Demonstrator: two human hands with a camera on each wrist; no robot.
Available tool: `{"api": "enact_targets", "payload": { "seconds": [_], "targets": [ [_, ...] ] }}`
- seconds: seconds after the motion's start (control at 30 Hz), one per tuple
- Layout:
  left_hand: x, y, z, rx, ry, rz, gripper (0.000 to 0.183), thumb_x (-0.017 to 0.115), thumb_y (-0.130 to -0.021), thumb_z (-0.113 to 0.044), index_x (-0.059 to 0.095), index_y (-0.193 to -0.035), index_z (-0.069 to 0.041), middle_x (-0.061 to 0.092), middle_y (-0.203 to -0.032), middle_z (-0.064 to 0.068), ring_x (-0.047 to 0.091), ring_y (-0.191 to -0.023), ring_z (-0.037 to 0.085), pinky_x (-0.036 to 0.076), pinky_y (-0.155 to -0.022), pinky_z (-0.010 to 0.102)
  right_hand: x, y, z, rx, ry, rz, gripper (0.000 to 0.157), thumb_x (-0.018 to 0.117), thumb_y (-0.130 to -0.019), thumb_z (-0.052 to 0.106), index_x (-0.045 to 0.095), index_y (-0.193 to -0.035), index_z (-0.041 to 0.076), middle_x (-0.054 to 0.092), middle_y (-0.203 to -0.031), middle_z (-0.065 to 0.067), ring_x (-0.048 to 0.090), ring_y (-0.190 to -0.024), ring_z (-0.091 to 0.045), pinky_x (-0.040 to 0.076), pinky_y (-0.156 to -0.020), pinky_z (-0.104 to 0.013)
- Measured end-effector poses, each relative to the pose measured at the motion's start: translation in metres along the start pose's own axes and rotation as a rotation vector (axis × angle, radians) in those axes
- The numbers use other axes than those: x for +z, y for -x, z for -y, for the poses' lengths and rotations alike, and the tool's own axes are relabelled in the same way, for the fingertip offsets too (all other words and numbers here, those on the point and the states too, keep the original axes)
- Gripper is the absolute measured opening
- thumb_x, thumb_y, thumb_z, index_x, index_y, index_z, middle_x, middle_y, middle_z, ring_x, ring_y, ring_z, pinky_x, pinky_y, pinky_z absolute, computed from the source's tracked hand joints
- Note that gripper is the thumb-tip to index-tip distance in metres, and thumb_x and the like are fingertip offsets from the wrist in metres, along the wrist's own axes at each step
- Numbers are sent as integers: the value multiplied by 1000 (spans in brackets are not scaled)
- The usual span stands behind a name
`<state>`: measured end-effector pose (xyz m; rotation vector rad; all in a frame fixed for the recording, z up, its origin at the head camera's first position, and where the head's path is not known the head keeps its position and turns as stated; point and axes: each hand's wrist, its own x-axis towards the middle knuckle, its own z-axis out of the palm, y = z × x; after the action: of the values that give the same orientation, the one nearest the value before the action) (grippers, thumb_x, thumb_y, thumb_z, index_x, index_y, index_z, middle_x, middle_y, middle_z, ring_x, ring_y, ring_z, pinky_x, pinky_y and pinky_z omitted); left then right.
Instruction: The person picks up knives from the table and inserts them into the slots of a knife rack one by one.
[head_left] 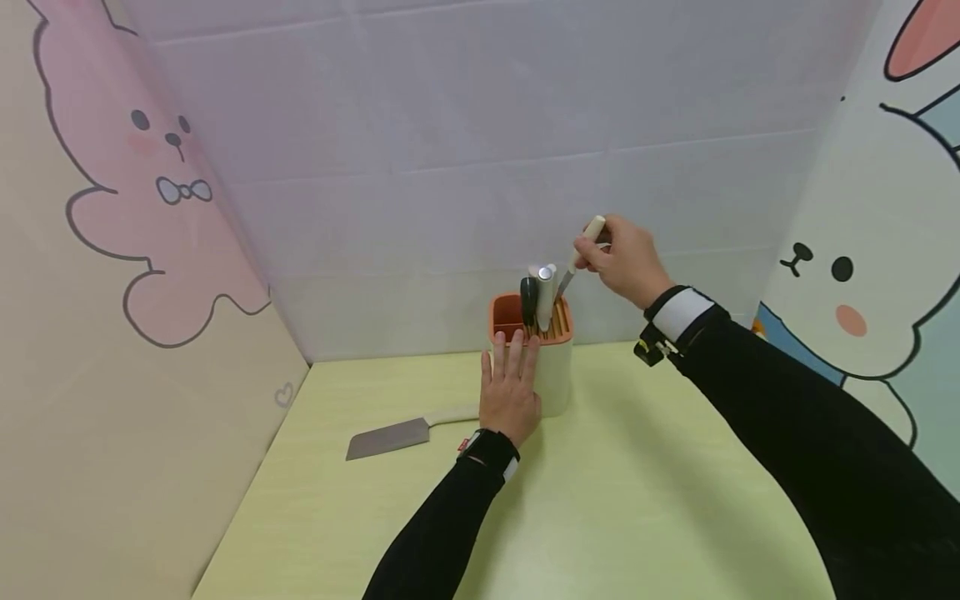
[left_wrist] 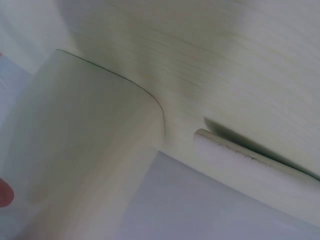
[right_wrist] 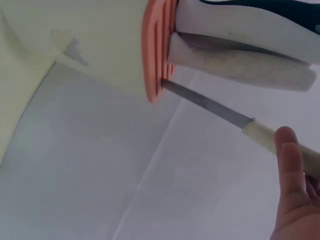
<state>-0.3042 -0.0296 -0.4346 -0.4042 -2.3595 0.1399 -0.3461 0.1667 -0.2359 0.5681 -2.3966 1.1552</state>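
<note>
A cream knife block [head_left: 553, 383] with an orange slotted top stands at the back of the table. My left hand [head_left: 511, 398] rests against its front, fingers straight and pointing up. Above the block's right side, my right hand [head_left: 628, 260] pinches the cream handle of a slim knife [right_wrist: 227, 113]. Only the blade's tip end is hidden in an orange slot; most of the blade shows in the right wrist view. Beside it in the block stand a black handle [head_left: 528, 302] and white handles [head_left: 545, 298]. Left of the block lies a cleaver [head_left: 392, 439], its pale handle end near my left hand.
The pale yellow-green table [head_left: 622, 508] meets a white cloth backdrop [head_left: 420, 225] just behind the block. Side panels with a pink bear [head_left: 150, 217] and a white rabbit [head_left: 847, 300] flank the table. The block's left compartment [head_left: 506, 310] is wider than the slots.
</note>
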Motion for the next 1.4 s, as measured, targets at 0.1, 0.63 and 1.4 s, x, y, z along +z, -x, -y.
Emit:
{"api": "enact_targets", "payload": {
  "seconds": [0.1, 0.63, 1.4],
  "targets": [
    [2, 0, 0, -1, 8, 0, 88, 53, -80, -22, 1, -150, -13, 7, -155, 11, -3, -140, 35, 20, -108, 53, 7, -5, 2, 48, -37, 37, 32, 52, -91, 35, 51, -108, 8, 65, -96, -9, 65, -79, -16, 53, -66, -32],
    [2, 0, 1, 12, 9, -29, 84, 50, -80, -21, 4, -150, -13, 6, -156, 11, -4, -140, 35, 19, -109, 54, 30, -9, -6, 21, 123, 165, 31, 59, -88, 19, 53, -114, 5, 57, -118, -17, 56, -106, -32, 52, -79, -46],
    [5, 3, 2, 16, -35, -50, 83, 52, -80, -24, 9, -150, -12, 10, -154, 12, -3, -140, 36, 24, -107, 54, 48, -1, -30, -102, 258, 184, 32, 64, -84, 10, 53, -113, 4, 63, -108, -16, 62, -96, -29, 53, -78, -43]
  ]
}}
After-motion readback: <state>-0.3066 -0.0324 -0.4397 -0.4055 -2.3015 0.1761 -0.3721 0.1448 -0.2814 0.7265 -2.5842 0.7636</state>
